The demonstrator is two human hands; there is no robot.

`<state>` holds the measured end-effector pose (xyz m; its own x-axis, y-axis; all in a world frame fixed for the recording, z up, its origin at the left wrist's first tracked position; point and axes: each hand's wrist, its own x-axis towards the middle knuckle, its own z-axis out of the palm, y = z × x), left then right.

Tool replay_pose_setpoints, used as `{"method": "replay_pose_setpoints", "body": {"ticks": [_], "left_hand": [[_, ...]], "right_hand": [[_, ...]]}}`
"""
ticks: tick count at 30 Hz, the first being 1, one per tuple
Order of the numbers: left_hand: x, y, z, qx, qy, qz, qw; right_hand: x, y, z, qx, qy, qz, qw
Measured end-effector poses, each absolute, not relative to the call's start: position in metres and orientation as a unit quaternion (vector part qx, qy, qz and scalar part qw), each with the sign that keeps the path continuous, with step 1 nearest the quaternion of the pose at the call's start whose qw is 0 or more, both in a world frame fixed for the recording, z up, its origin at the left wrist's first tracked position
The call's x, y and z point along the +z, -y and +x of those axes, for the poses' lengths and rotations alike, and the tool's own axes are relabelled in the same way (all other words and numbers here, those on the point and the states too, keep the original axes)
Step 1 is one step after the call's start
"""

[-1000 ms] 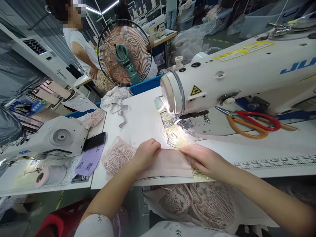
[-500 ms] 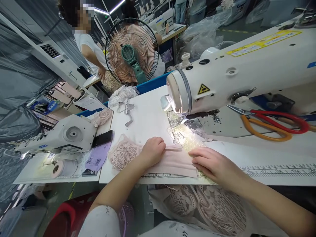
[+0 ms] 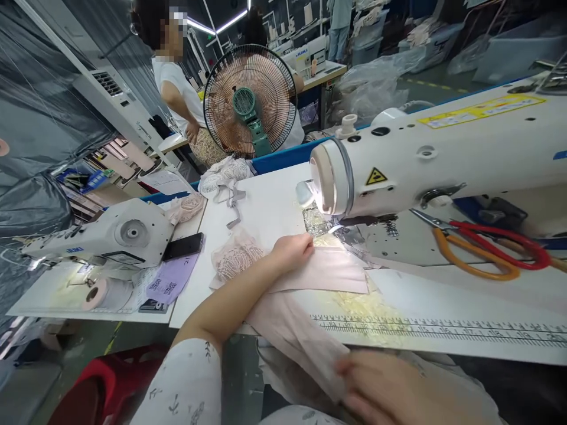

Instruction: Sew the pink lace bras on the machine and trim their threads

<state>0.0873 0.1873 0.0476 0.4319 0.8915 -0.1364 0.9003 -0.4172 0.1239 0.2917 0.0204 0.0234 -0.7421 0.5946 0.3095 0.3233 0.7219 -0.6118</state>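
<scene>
A pale pink bra (image 3: 328, 268) with a lace cup (image 3: 239, 257) lies on the white sewing table, its smooth panel spread beside the sewing machine's (image 3: 341, 177) needle area. My left hand (image 3: 292, 252) presses on this panel with curled fingers, just left of the lit needle plate. From beneath my left forearm, a pale pink fabric strip (image 3: 301, 342) drops over the table's front edge. My right hand (image 3: 390, 383), blurred by motion, is low in front of the table with its fingers closed at the strip's lower end.
Orange-and-red-handled scissors (image 3: 478, 245) lie on the machine bed at right. A printed ruler (image 3: 434, 327) runs along the front edge. At left are a phone (image 3: 183, 247), a purple paper (image 3: 170, 283) and a second sewing machine (image 3: 128, 233). A fan (image 3: 250, 100) and a person (image 3: 177, 94) stand behind.
My right hand has left the tabletop and come down toward my lap, drawing a fabric strip over the edge. My left hand and the bra panel have shifted toward the needle.
</scene>
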Motion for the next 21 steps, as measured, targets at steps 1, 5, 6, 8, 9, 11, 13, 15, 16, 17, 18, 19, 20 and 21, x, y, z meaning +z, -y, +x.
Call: {"method": "replay_pose_setpoints", "body": {"ticks": [1, 5, 6, 8, 9, 11, 13, 15, 16, 17, 18, 19, 20, 21], "left_hand": [[0.045, -0.188, 0.089, -0.027, -0.531, 0.843, 0.077], [0.042, -0.185, 0.093, -0.017, -0.510, 0.860, 0.019], [0.042, -0.182, 0.094, -0.013, -0.498, 0.867, 0.007], [0.042, -0.174, 0.098, -0.008, -0.465, 0.885, -0.010], [0.041, -0.168, 0.101, -0.008, -0.448, 0.894, -0.014], [0.037, -0.155, 0.106, -0.010, -0.419, 0.908, -0.016], [0.031, -0.143, 0.112, -0.010, -0.388, 0.921, -0.019], [0.025, -0.136, 0.116, -0.013, -0.362, 0.932, -0.029], [0.023, -0.135, 0.117, -0.020, -0.357, 0.933, -0.038], [0.022, -0.135, 0.119, -0.030, -0.360, 0.931, -0.047], [0.021, -0.137, 0.120, -0.040, -0.372, 0.926, -0.056], [0.021, -0.140, 0.121, -0.049, -0.388, 0.918, -0.062], [0.021, -0.143, 0.121, -0.052, -0.404, 0.911, -0.065], [0.022, -0.146, 0.122, -0.048, -0.420, 0.904, -0.065]], "right_hand": [[0.024, -0.035, 0.296, 0.220, 0.889, -0.285, 0.283], [0.008, -0.086, 0.314, 0.005, 0.890, -0.341, 0.303], [0.003, -0.092, 0.317, -0.014, 0.896, -0.342, 0.285], [-0.006, -0.094, 0.319, -0.028, 0.905, -0.339, 0.256], [-0.010, -0.092, 0.319, -0.035, 0.906, -0.339, 0.252], [-0.015, -0.083, 0.317, -0.051, 0.903, -0.345, 0.251], [-0.017, -0.074, 0.316, -0.063, 0.901, -0.352, 0.247], [-0.018, -0.068, 0.316, -0.066, 0.901, -0.358, 0.235], [-0.018, -0.067, 0.316, -0.065, 0.902, -0.360, 0.230], [-0.017, -0.067, 0.316, -0.064, 0.903, -0.361, 0.226], [-0.015, -0.068, 0.316, -0.061, 0.903, -0.362, 0.224], [-0.013, -0.071, 0.316, -0.059, 0.903, -0.363, 0.224], [-0.011, -0.075, 0.316, -0.058, 0.902, -0.364, 0.227], [-0.010, -0.081, 0.315, -0.059, 0.900, -0.366, 0.229]]}}
